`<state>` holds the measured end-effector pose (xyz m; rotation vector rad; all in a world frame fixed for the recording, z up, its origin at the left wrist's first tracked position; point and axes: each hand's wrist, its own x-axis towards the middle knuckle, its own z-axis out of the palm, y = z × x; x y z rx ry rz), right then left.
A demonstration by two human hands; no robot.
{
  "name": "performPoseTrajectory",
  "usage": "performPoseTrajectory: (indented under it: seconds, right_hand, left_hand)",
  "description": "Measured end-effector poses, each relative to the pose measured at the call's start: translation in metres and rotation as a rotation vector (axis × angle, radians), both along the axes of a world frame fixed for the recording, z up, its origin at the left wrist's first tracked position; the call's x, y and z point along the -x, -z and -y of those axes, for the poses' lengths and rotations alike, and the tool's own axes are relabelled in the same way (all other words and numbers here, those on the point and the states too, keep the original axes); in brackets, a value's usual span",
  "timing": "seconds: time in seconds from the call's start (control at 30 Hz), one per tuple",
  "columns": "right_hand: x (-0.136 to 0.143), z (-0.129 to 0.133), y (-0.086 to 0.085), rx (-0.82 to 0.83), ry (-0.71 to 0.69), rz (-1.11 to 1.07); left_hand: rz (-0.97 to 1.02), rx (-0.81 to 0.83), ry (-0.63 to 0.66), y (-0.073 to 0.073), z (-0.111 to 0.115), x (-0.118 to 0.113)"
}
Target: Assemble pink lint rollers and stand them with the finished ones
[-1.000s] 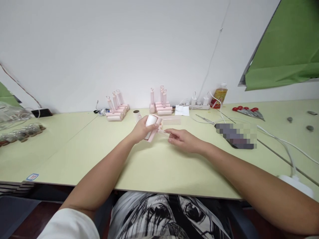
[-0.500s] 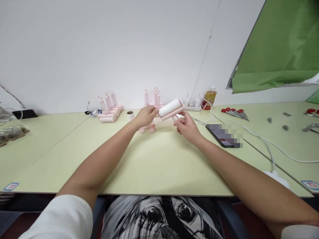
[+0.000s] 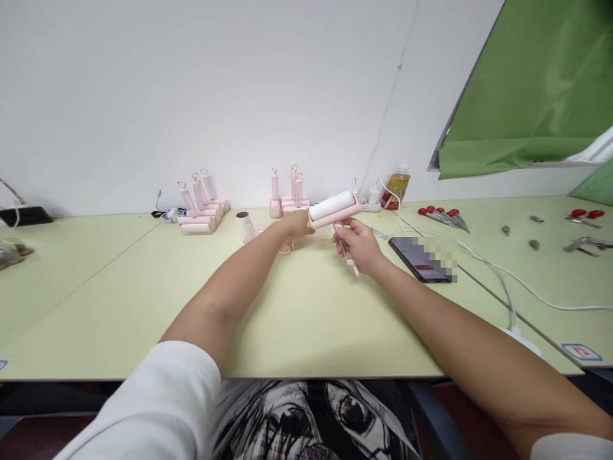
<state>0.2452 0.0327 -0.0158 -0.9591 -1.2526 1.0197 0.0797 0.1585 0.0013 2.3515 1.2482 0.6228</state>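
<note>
I hold a lint roller (image 3: 332, 206) with a white roll and a pink cover just above the table. My right hand (image 3: 358, 241) is closed round its handle (image 3: 351, 259), which slants down below the roll. At the roll's left end is my left hand (image 3: 299, 222), its fingers bent against the end; they are partly hidden. Behind my left forearm, a round pink part (image 3: 286, 246) shows on the table. A tube with a dark open end (image 3: 244, 225) stands to the left of it.
Several pink lint rollers (image 3: 204, 207) stand at the back left, and more (image 3: 290, 203) at the back middle. On the right are a phone (image 3: 424, 260), a white cable (image 3: 495, 265), a drink bottle (image 3: 397, 187) and several red-handled tools (image 3: 443, 217).
The lint roller has turned nearer to level, and its handle now shows below my right hand. My left hand has shifted along its left end. My view has moved slightly to the right.
</note>
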Motion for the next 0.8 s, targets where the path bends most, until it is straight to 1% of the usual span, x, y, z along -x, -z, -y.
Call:
performPoseTrajectory:
  seconds: [0.03, 0.1, 0.13, 0.2, 0.27, 0.3, 0.37, 0.5, 0.6, 0.7, 0.8]
  right_hand:
    - [0.001, 0.001, 0.000, -0.006, -0.021, 0.000]
    - [0.003, 0.003, 0.001, -0.013, -0.070, 0.000]
    - [0.004, 0.005, 0.001, -0.012, -0.098, 0.001]
    - [0.007, 0.007, 0.002, -0.008, -0.147, 0.004]
    - [0.010, 0.010, 0.003, 0.000, -0.177, 0.004]
    - [0.011, 0.011, 0.003, 0.003, -0.187, 0.005]
    - [0.014, 0.014, 0.003, 0.014, -0.213, 0.016]
    - [0.016, 0.017, 0.004, 0.029, -0.239, 0.046]
    - [0.016, 0.016, 0.005, 0.030, -0.234, 0.033]
    - [0.015, 0.015, 0.006, 0.033, -0.253, 0.015]
    - [0.015, 0.015, 0.005, 0.041, -0.281, -0.011]
  left_hand:
    - [0.043, 0.001, 0.003, -0.008, -0.001, 0.004]
    - [0.259, 0.055, -0.021, -0.027, 0.000, 0.015]
    - [0.366, 0.108, -0.017, -0.037, 0.002, 0.022]
    - [0.517, 0.242, 0.077, -0.054, 0.009, 0.036]
    - [0.554, 0.330, 0.174, -0.064, 0.021, 0.048]
    - [0.557, 0.346, 0.194, -0.067, 0.028, 0.052]
    - [0.557, 0.358, 0.230, -0.067, 0.041, 0.057]
    - [0.514, 0.333, 0.307, -0.060, 0.058, 0.056]
    - [0.487, 0.266, 0.287, -0.057, 0.064, 0.055]
    - [0.468, 0.193, 0.284, -0.057, 0.067, 0.056]
    - [0.442, 0.180, 0.291, -0.058, 0.070, 0.057]
